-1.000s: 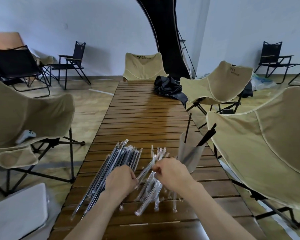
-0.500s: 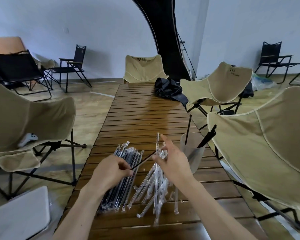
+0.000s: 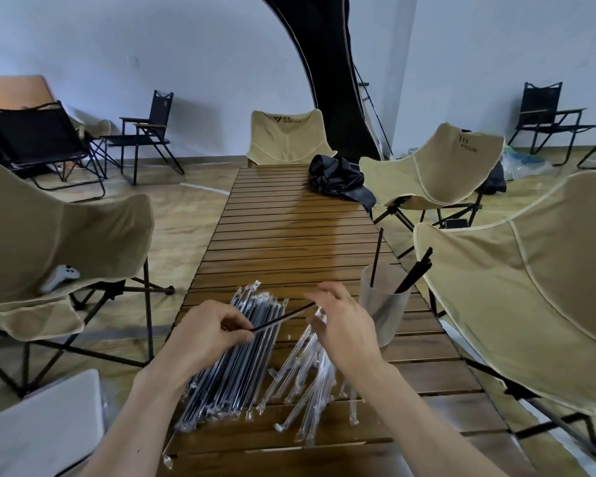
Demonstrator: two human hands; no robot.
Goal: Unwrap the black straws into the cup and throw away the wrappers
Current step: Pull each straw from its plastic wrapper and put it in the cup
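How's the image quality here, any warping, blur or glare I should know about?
Head view: wide-angle warping bows the walls and stretches the chairs at the edges; the right hand looks slightly motion-blurred, while the left hand pinching the bare straw is sharper; soft light leaves a pale sheen along the table; the clear wrappers glint, the cup reads hazy.
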